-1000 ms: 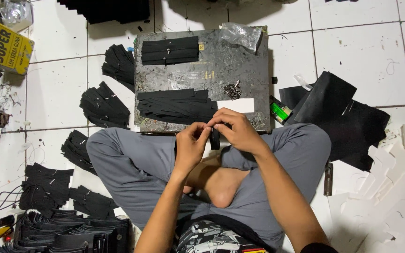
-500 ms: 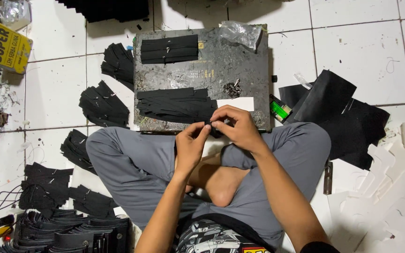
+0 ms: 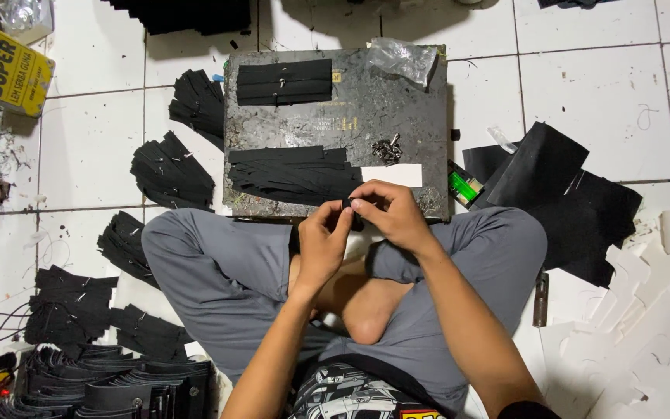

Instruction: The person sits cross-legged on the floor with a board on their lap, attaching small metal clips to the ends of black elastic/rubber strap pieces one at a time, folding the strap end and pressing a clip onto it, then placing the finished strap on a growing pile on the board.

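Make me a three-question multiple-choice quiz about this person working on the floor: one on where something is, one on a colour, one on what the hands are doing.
1. Where does the larger pile of black strips lie?
A. on the dark work board
B. on the person's lap
C. inside the yellow box

2. What colour is the lighter beside the board?
A. red
B. green
C. white

3. What are the hands doing?
A. resting flat on the knees
B. both pinching one small black piece
C. holding nothing, held wide apart

Answers:
1 A, the strips lie across the work board.
2 B, its body is bright green.
3 B, the left hand and right hand meet on the small black piece.
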